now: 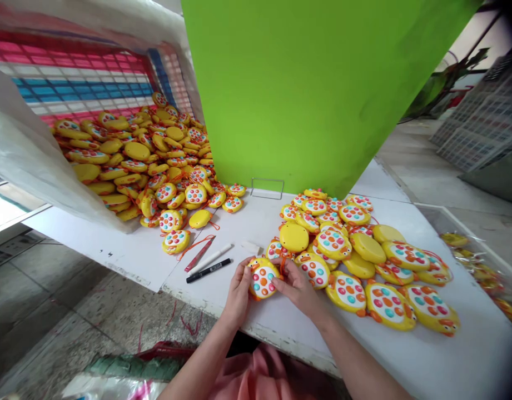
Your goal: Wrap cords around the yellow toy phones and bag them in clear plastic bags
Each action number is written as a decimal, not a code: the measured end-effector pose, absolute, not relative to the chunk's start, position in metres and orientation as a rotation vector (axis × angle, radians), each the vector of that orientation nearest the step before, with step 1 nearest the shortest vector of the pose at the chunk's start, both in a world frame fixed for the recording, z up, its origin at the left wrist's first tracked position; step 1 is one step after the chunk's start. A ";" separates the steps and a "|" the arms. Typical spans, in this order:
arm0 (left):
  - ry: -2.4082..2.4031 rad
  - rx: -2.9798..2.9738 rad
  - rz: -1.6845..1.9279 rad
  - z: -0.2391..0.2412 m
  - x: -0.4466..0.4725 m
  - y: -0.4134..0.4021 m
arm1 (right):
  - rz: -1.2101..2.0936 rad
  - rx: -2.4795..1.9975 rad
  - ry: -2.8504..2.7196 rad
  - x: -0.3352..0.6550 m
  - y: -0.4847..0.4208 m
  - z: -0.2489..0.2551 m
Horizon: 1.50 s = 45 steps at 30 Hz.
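Near the table's front edge, both hands grip one yellow duck-shaped toy [263,279], its white face dotted with coloured buttons turned up. My left hand [239,289] holds its left rim. My right hand [296,283] is closed at its right rim, the thumb on the dotted face, beside an orange cord. To the right lies a pile of similar toys [348,294], some with plain yellow backs up. A black marker [208,270], a white pen [210,259] and a red cutter-like tool [199,254] lie left of my hands.
A large sack [59,161] on its side spills many such toys [137,150] at the left. A tall green board [293,94] stands behind, with a wire stand [267,189] at its foot. At the right is a clear bin [443,214] with bagged items.
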<state>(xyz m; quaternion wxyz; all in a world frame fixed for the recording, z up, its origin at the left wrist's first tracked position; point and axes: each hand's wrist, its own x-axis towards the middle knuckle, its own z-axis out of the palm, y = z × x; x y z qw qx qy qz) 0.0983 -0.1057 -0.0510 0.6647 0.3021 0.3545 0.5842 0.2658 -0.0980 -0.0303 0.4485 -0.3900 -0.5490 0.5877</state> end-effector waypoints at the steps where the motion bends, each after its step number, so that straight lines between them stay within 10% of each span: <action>1: 0.791 0.672 1.322 -0.050 0.098 -0.106 | 1.448 -0.968 -1.360 0.266 -0.098 -0.030; 45: 0.904 1.041 1.165 -0.028 0.105 -0.120 | 1.452 -1.098 -1.367 0.274 -0.094 -0.034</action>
